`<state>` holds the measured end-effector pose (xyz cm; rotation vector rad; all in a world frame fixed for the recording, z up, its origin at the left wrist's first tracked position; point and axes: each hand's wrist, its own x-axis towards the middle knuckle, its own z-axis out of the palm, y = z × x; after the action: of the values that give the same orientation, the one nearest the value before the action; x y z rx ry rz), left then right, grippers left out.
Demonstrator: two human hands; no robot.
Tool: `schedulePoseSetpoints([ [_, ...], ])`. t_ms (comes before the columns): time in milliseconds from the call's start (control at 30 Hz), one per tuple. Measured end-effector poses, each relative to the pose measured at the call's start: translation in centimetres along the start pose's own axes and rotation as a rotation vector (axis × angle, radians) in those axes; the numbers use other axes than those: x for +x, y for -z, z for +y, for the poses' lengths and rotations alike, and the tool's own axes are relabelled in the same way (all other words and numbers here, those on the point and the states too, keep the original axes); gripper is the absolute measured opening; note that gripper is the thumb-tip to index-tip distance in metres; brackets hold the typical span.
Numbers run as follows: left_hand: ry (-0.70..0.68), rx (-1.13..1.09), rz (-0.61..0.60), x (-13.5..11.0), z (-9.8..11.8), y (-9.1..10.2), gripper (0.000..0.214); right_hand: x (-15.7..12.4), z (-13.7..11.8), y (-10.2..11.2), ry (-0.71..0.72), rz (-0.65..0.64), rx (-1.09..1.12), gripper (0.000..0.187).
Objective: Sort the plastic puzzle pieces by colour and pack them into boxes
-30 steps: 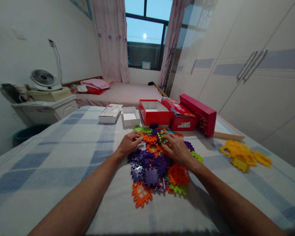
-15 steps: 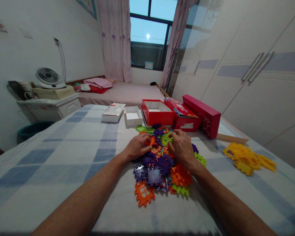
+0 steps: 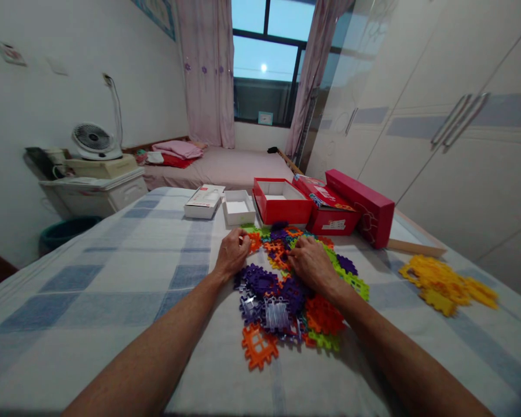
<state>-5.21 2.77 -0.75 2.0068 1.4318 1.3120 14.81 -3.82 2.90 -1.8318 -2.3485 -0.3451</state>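
A pile of purple, orange and green interlocking plastic tiles lies on the checked cloth in front of me. At the pile's upper left edge, my left hand pinches an orange tile. My right hand rests over the pile's right part with its fingers curled down beside some orange tiles; what its fingertips grip is hidden. Closest to me lies an orange window-shaped tile, with a ribbed purple tile just above it.
Behind the pile stand an open red box, a small white box, a white carton, a red printed box and a long crimson box. Yellow tiles are heaped at the right.
My left hand has moved away from the pile's middle to its upper left, with an orange tile. My right hand has shifted slightly left and down. The view has tilted slightly.
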Motion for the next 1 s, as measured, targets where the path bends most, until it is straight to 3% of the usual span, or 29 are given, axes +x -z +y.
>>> schedulePoseSetpoints([
  [133, 0.039, 0.005, 0.019, 0.0, -0.6, -0.1, 0.02, -0.3, -0.4, -0.1, 0.022, 0.0, 0.035, 0.024],
  [233, -0.128, 0.149, 0.113, 0.0, -0.6, 0.0, 0.025, -0.4, -0.9, -0.3, 0.034, -0.009, 0.084, 0.031],
  [300, -0.269, 0.234, 0.124, -0.2, -0.1, 0.1, 0.023, -0.4, -1.1, -0.5, 0.065, -0.02, 0.153, 0.025],
  [400, -0.404, 0.252, -0.038, -0.9, 1.0, 0.1, 0.017, -0.4, -1.0, -0.7, 0.066, -0.016, 0.262, 0.015],
  [500, -0.46, 0.251, -0.23, -1.6, 1.7, -0.4, 0.015, -0.5, -0.4, -0.8, -0.026, 0.062, 0.283, 0.018],
  [867, -0.464, 0.228, -0.51, -1.9, 1.7, -1.3, 0.036, -0.8, 2.1, -0.8, -0.326, 0.25, 0.201, 0.017],
  [933, -0.459, 0.225, -0.551, -1.9, 1.9, -1.2, 0.035, -0.9, 2.3, -1.1, -0.313, 0.315, 0.179, 0.02],
  [1000, -0.428, 0.231, -0.561, -1.9, 2.1, -1.2, 0.034, -1.1, 2.3, -1.3, -0.212, 0.344, 0.203, 0.023],
])
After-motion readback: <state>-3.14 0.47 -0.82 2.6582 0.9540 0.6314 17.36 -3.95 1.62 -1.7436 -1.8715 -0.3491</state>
